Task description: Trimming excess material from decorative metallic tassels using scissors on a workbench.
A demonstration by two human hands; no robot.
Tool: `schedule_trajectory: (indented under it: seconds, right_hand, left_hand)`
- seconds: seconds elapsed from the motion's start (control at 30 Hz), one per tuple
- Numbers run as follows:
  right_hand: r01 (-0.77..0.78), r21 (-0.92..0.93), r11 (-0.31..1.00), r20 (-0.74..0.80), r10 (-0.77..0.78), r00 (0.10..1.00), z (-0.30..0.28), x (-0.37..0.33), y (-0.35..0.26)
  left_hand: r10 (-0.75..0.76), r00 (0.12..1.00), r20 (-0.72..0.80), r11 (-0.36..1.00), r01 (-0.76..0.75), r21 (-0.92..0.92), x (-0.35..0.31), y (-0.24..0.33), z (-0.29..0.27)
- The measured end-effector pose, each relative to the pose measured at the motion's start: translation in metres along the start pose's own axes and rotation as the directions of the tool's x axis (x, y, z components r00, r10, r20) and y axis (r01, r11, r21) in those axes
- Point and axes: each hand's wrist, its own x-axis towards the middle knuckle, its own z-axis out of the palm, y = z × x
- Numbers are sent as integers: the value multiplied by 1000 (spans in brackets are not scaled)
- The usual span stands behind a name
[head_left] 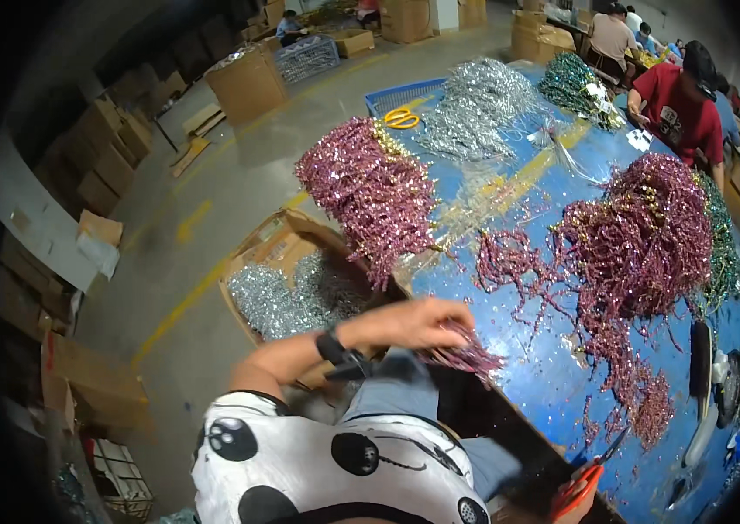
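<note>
My left hand point(426, 324), with a black watch on its wrist, is closed around a small bunch of pink glittery strands point(472, 356) over the near edge of the blue table. Low in the view at the right, my right hand point(575, 505) grips a pair of scissors point(581, 491) with orange handles. Their dark blades point up and right, apart from the strands. A large heap of pink glittery strands point(640, 236) covers the table's right side. Loose pink strands point(509, 262) are scattered in the middle, and a neat pink bundle point(368, 192) hangs over the left edge.
A cardboard box point(258, 234) of silver glittery strands stands beside the table. Silver strands point(483, 105), a blue basket point(405, 94), yellow-handled scissors point(401, 119) and a green bundle point(575, 83) lie at the far side. A person in a red shirt point(684, 109) works at the right.
</note>
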Motion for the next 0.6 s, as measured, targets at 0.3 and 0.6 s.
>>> schedule_trajectory:
  seconds: [0.3, 0.6]
  right_hand:
    - [310, -712, 630, -120, -544, 831, 22, 23, 22]
    - [15, -953, 303, -217, -713, 667, 50, 5, -4]
  left_hand:
    - [-186, 972, 145, 724, 36, 689, 29, 45, -153]
    - [442, 897, -15, 551, -258, 794, 130, -72, -77]
